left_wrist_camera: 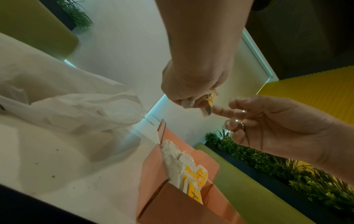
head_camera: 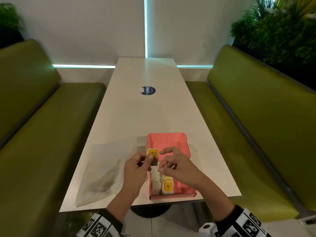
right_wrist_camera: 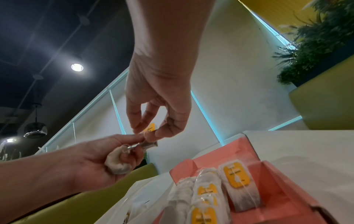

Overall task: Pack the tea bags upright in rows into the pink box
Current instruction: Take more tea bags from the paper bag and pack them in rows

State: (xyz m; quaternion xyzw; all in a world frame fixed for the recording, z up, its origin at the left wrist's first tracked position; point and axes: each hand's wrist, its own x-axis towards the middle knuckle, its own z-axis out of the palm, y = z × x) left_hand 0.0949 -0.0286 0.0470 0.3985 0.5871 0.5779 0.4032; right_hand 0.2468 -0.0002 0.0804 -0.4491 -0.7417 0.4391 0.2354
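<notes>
The open pink box (head_camera: 168, 136) (left_wrist_camera: 153, 166) (right_wrist_camera: 247, 145) lies at the near edge of the white table. Several tea bags with yellow tags (head_camera: 167, 185) (left_wrist_camera: 193, 174) (right_wrist_camera: 237, 177) stand in rows at its near end. My left hand (head_camera: 136, 166) (left_wrist_camera: 191, 84) (right_wrist_camera: 91, 159) pinches one tea bag (head_camera: 153, 154) (left_wrist_camera: 207, 104) (right_wrist_camera: 151, 144) above the box and keeps a second white bag tucked in its palm. My right hand (head_camera: 177, 166) (left_wrist_camera: 277, 124) (right_wrist_camera: 159, 91) hovers beside it with fingers bent. Its fingertips touch the held bag without closing on it.
A crumpled translucent plastic bag (head_camera: 102, 168) (left_wrist_camera: 76, 109) lies left of the box. A round blue sticker (head_camera: 148, 90) marks the middle of the table (head_camera: 145, 117). Green benches (head_camera: 34, 134) (head_camera: 256, 125) flank both sides, with plants behind them.
</notes>
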